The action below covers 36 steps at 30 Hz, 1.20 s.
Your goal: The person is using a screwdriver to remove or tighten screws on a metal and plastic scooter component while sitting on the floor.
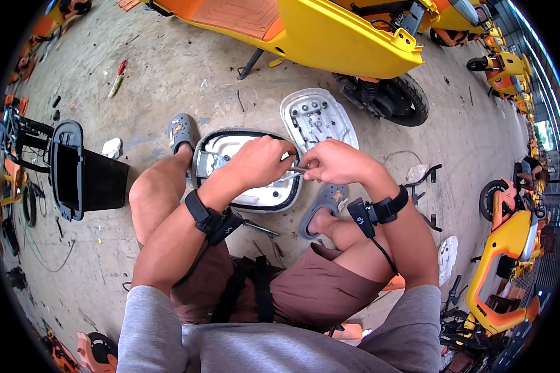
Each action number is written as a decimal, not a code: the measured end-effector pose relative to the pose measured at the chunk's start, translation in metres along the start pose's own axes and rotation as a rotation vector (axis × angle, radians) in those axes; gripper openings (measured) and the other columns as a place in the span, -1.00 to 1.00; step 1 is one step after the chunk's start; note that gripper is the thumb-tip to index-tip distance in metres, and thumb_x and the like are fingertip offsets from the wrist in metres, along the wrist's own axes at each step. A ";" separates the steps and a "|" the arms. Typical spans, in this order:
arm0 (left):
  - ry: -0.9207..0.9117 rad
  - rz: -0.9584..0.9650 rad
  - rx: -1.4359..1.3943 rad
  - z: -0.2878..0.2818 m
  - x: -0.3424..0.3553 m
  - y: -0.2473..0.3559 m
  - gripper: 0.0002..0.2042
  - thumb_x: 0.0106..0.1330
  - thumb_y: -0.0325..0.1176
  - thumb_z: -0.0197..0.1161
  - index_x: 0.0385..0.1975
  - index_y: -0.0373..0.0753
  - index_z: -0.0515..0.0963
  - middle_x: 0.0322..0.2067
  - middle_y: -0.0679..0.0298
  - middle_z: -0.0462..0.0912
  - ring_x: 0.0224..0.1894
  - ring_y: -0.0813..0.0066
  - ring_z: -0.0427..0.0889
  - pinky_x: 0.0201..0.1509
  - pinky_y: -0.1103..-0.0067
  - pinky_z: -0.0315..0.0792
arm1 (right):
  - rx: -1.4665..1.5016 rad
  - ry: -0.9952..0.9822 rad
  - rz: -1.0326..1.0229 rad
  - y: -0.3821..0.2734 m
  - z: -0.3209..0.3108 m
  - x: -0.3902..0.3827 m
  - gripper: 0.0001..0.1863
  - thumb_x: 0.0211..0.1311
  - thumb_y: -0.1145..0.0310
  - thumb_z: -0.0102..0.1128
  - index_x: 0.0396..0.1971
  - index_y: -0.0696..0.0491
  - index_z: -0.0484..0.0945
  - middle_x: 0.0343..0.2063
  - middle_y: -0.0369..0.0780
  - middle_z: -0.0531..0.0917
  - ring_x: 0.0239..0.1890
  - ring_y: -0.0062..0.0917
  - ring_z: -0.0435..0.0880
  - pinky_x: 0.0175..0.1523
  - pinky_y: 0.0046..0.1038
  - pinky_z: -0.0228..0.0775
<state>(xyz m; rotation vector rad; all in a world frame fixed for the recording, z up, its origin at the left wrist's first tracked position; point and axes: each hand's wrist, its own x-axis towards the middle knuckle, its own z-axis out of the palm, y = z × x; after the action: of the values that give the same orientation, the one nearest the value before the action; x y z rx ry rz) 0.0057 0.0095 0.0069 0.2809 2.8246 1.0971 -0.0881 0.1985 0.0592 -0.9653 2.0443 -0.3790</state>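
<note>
Facing a big yellow scooter [348,37], we have a tapered black bin [106,180] off to our left. Before us lies a black-rimmed white shell [261,198], with a white panel [330,124] just beyond its right side. Close together over the shell's right edge, our right hand [336,161] pinches a thin metal piece [298,170]; our left hand [261,161] curls beside it, though we cannot tell whether it grips too.

Bright, soft daylight across the floor [162,68], shadows faint! White glare streaks the roof [540,53] at right; everything bends toward blackened corners.
</note>
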 end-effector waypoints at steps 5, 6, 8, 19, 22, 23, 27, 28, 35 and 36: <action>-0.080 0.009 0.004 -0.005 0.002 0.011 -0.71 0.33 -0.19 0.27 -0.44 -0.31 0.72 -0.51 -0.11 0.67 -0.36 -0.11 0.70 -0.20 0.17 0.58 | -0.133 0.149 -0.045 0.017 0.008 0.001 -0.70 0.12 0.33 0.46 -0.15 0.10 0.75 -0.35 -0.04 0.77 -0.20 -0.16 0.74 -0.07 -0.25 0.52; -0.109 0.001 0.018 -0.007 0.002 0.012 -0.69 0.33 -0.16 0.28 -0.46 -0.32 0.72 -0.51 -0.11 0.67 -0.36 -0.11 0.70 -0.21 0.18 0.58 | -0.156 0.144 -0.024 0.018 0.007 0.001 -0.70 0.11 0.33 0.46 -0.15 0.10 0.75 -0.33 -0.04 0.77 -0.17 -0.14 0.74 -0.05 -0.25 0.52; -0.165 -0.016 0.046 -0.009 0.000 0.013 -0.64 0.34 -0.11 0.30 -0.49 -0.33 0.71 -0.53 -0.10 0.67 -0.37 -0.10 0.70 -0.22 0.19 0.58 | -0.179 0.134 -0.004 0.016 0.005 0.001 -0.70 0.10 0.34 0.47 -0.15 0.09 0.75 -0.30 -0.04 0.77 -0.14 -0.13 0.74 -0.03 -0.25 0.53; -0.396 -0.054 -0.081 -0.010 -0.001 0.008 -0.60 0.35 -0.08 0.35 -0.53 -0.35 0.70 -0.68 0.05 0.62 -0.54 0.08 0.63 -0.31 0.26 0.49 | -0.271 0.187 -0.198 0.016 0.009 0.005 -0.61 -0.10 0.32 0.61 -0.18 0.05 0.78 -0.32 -0.11 0.78 -0.11 -0.19 0.72 0.00 -0.24 0.52; -0.371 -0.068 -0.053 -0.010 0.000 0.009 -0.59 0.34 -0.07 0.35 -0.54 -0.35 0.70 -0.67 0.03 0.63 -0.53 0.07 0.63 -0.30 0.25 0.49 | -0.362 0.422 -0.244 0.016 0.012 0.001 -0.66 -0.13 0.29 0.62 -0.29 0.01 0.74 -0.40 -0.19 0.69 -0.02 -0.27 0.55 0.06 -0.30 0.37; -0.369 -0.077 -0.043 -0.010 0.001 0.009 -0.59 0.34 -0.07 0.35 -0.54 -0.35 0.70 -0.66 0.03 0.63 -0.53 0.07 0.63 -0.30 0.25 0.49 | -0.362 0.421 -0.256 0.016 0.011 0.000 -0.66 -0.13 0.27 0.62 -0.31 0.03 0.73 -0.42 -0.19 0.68 -0.07 -0.27 0.57 0.01 -0.29 0.38; -0.410 -0.116 -0.060 -0.013 -0.002 0.010 -0.60 0.35 -0.06 0.34 -0.49 -0.34 0.71 -0.63 0.02 0.66 -0.49 0.06 0.67 -0.26 0.25 0.52 | -0.168 0.310 -0.087 -0.002 0.006 -0.001 -0.63 -0.10 0.20 0.61 -0.34 0.07 0.68 -0.52 -0.18 0.64 -0.29 -0.26 0.62 -0.17 -0.24 0.40; -0.411 -0.113 -0.063 -0.011 -0.002 0.009 -0.61 0.35 -0.06 0.34 -0.47 -0.34 0.72 -0.61 0.02 0.67 -0.48 0.06 0.67 -0.24 0.25 0.53 | -0.072 0.257 0.017 -0.007 0.005 -0.002 -0.62 -0.09 0.17 0.60 -0.35 0.08 0.68 -0.55 -0.17 0.62 -0.35 -0.25 0.62 -0.21 -0.22 0.40; -0.454 -0.092 -0.119 -0.006 -0.002 0.006 -0.63 0.37 -0.08 0.32 -0.33 -0.35 0.73 -0.55 0.02 0.71 -0.39 0.02 0.71 -0.17 0.25 0.55 | -0.232 0.246 -0.105 0.014 0.003 -0.005 -0.66 0.06 0.15 0.50 -0.20 0.01 0.76 -0.60 -0.17 0.66 -0.42 -0.26 0.69 -0.25 -0.29 0.47; -0.474 -0.093 -0.097 -0.006 -0.002 0.005 -0.63 0.38 -0.09 0.31 -0.33 -0.36 0.73 -0.56 0.03 0.71 -0.42 0.06 0.72 -0.20 0.28 0.56 | -0.257 0.236 -0.079 0.014 0.003 -0.006 -0.67 0.08 0.17 0.49 -0.18 0.00 0.78 -0.60 -0.17 0.68 -0.42 -0.29 0.71 -0.23 -0.31 0.48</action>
<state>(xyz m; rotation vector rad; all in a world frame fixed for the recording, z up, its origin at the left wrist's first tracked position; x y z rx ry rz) 0.0071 0.0085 0.0151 0.3443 2.3371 0.9889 -0.0905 0.2126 0.0528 -1.2074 2.3136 -0.2863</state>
